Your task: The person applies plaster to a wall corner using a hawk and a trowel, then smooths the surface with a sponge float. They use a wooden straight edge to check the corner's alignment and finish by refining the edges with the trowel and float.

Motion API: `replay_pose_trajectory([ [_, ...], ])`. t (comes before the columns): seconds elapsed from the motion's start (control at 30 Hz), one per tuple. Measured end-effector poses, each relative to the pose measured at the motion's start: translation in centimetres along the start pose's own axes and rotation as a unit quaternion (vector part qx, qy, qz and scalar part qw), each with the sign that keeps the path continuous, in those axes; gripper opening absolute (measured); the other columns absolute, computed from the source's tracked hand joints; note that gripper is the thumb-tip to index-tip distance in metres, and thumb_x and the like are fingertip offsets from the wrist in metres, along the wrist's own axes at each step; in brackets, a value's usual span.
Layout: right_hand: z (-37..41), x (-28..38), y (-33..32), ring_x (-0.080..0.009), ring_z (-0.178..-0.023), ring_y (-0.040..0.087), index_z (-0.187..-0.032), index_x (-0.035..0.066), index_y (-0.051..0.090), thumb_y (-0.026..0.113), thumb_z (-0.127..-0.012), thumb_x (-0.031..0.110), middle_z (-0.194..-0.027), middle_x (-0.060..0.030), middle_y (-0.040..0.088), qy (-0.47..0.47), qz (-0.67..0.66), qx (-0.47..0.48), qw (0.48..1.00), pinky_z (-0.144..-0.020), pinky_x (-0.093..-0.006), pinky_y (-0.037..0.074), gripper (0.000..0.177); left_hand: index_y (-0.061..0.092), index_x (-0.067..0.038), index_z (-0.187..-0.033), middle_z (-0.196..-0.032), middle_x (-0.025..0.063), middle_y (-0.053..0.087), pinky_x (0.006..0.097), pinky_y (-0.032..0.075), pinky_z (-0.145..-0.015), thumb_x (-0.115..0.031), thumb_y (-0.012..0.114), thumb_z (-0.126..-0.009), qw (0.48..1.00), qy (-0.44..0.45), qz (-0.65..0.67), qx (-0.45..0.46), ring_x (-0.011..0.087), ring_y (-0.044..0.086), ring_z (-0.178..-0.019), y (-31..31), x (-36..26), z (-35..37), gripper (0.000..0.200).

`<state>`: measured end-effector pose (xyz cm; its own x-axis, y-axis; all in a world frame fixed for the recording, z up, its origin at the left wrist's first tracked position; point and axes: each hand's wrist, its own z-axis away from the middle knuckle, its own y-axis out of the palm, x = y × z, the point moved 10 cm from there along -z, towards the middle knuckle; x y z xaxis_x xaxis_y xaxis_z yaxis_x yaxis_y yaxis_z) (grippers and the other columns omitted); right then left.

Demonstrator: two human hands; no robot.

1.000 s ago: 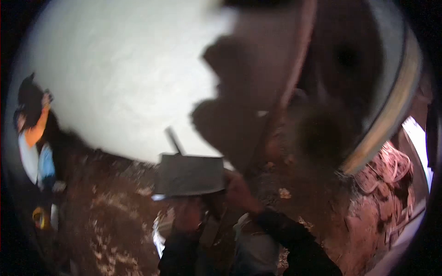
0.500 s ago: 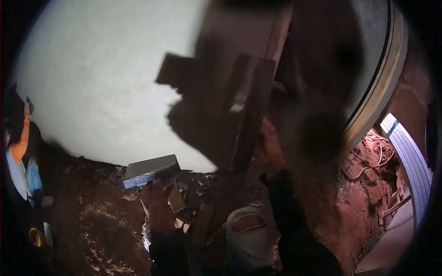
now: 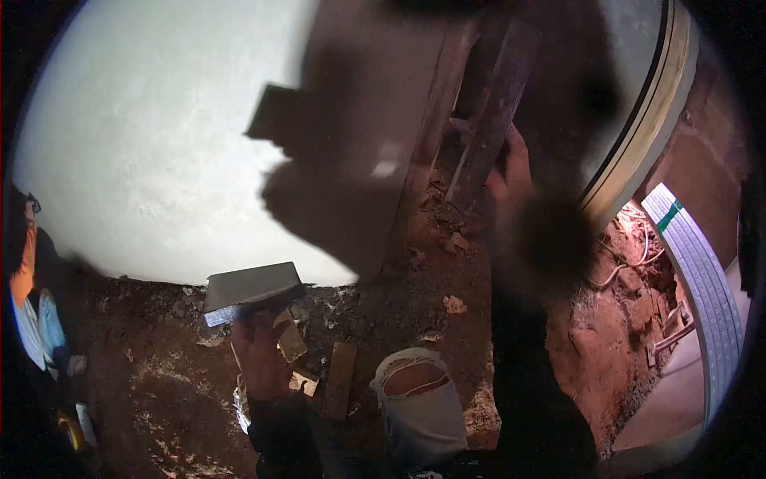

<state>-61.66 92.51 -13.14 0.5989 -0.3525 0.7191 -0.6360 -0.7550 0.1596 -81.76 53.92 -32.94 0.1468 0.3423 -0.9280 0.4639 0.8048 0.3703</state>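
My left hand is closed beneath a flat rectangular board with a grey top and a pale front edge, held up level near the foot of the white wall. Higher up and to the right, my right hand grips the edge of a long, dark, narrow board. That board slants upward beside the wall's dark, shaded end and a gap. Deep shadow hides part of my right fingers and the board's upper end.
Wood offcuts lie on the rough dirt floor by my knee. To the right are a curved wood-edged frame, a long ribbed pale strip and loose cables. Another person in an orange sleeve works at far left.
My right hand and the long board have moved up and right, away from the wall's shaded face, uncovering dirt below. My left hand still holds the grey-topped board, slightly lower left in view.
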Motion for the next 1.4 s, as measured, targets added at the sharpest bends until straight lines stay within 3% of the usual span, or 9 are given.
replay_pose_trajectory([
  [0.13,-1.0,-1.1,0.1,-0.0171,-0.104,0.06,-0.13,0.006,0.056,0.048,-0.102,0.031,-0.119,-0.0064,0.062,0.084,-0.139,-0.079,0.984,-0.091,-0.0327,0.049,0.039,0.048,-0.008,-0.134,-0.123,0.0084,0.06,0.0384,0.05,-0.084,-0.025,0.062,-0.095,1.0,0.007,-0.014,-0.004,0.0222,0.061,-0.107,0.1,0.0,-0.5,0.045],
  [0.2,-0.6,0.6,-1.0,-0.0152,-0.103,0.061,-0.126,0.005,0.06,0.053,-0.101,0.026,-0.117,-0.0056,0.064,0.072,0.013,-0.219,0.973,-0.091,-0.0298,0.049,0.034,0.048,-0.009,-0.134,-0.122,0.0085,0.06,0.0373,0.051,-0.083,-0.025,0.062,-0.095,1.0,0.013,-0.009,-0.009,0.022,0.062,-0.105,0.5,-0.1,-0.5,0.045],
  [0.23,-1.3,0.1,-1.2,-0.0152,-0.103,0.061,-0.126,0.005,0.06,0.053,-0.101,0.026,-0.117,-0.0056,0.064,0.067,0.012,-0.215,0.974,-0.091,-0.0298,0.049,0.034,0.049,-0.009,-0.134,-0.121,0.0082,0.061,0.0373,0.05,-0.082,-0.027,0.063,-0.095,1.0,0.01,-0.011,-0.005,0.0216,0.062,-0.105,0.8,-0.2,-0.3,0.045],
  [0.3,-2.7,2.1,-0.1,-0.0143,-0.103,0.061,-0.122,0.004,0.064,0.059,-0.099,0.024,-0.114,-0.0046,0.066,-0.072,0.228,-0.187,0.953,-0.09,-0.0295,0.048,0.031,0.049,-0.01,-0.134,-0.12,0.008,0.061,0.0372,0.05,-0.081,-0.028,0.063,-0.094,1.0,0.016,-0.011,-0.001,0.0212,0.062,-0.105,1.0,-0.5,-0.4,0.046],
  [0.4,-3.5,2.5,1.2,-0.0142,-0.099,0.061,-0.115,0.004,0.068,0.063,-0.096,0.02,-0.109,-0.0056,0.068,-0.106,0.332,-0.202,0.915,-0.088,-0.0305,0.048,0.025,0.049,-0.009,-0.134,-0.119,0.0075,0.062,0.0378,0.05,-0.079,-0.034,0.065,-0.093,0.999,0.016,-0.026,0.023,0.0206,0.063,-0.103,1.6,-0.6,-0.4,0.05],
  [0.5,-4.5,3.0,2.8,-0.0145,-0.094,0.061,-0.114,0.003,0.068,0.065,-0.095,0.02,-0.103,-0.0076,0.069,-0.167,0.373,-0.176,0.896,-0.087,-0.0309,0.048,0.026,0.054,-0.003,-0.125,-0.113,0.0071,0.064,0.0323,0.051,-0.078,-0.023,0.064,-0.094,1.0,0.007,0.004,-0.006,0.0172,0.063,-0.098,1.2,-0.2,-0.1,0.038],
  [0.9,-5.9,2.7,2.0,-0.0142,-0.092,0.061,-0.111,0.002,0.069,0.067,-0.093,0.023,-0.099,-0.0068,0.07,-0.17,0.316,-0.184,0.915,-0.084,-0.0308,0.048,0.028,0.055,-0.004,-0.124,-0.113,0.0079,0.064,0.0324,0.051,-0.077,-0.022,0.065,-0.093,0.999,-0.037,-0.023,-0.024,0.0178,0.063,-0.098,0.3,0.7,0.6,0.037],
  [0.97,-5.9,2.8,2.0,-0.0143,-0.092,0.061,-0.111,0.003,0.069,0.067,-0.093,0.023,-0.099,-0.0067,0.07,-0.169,0.324,-0.184,0.912,-0.084,-0.0309,0.048,0.027,0.051,-0.011,-0.131,-0.117,0.0064,0.063,0.0386,0.051,-0.079,-0.043,0.067,-0.09,1.0,0.006,-0.025,-0.001,0.0192,0.062,-0.1,1.0,0.0,0.5,0.054],
  [1.4,-5.8,1.2,1.8,-0.0142,-0.089,0.061,-0.111,0.001,0.067,0.067,-0.093,0.026,-0.096,-0.008,0.068,-0.153,0.36,-0.173,0.904,-0.081,-0.0305,0.048,0.031,0.054,-0.007,-0.125,-0.111,0.0076,0.064,0.0359,0.053,-0.072,-0.036,0.067,-0.091,0.999,-0.028,-0.018,-0.024,0.0187,0.064,-0.093,0.2,1.4,0.1,0.046],
])
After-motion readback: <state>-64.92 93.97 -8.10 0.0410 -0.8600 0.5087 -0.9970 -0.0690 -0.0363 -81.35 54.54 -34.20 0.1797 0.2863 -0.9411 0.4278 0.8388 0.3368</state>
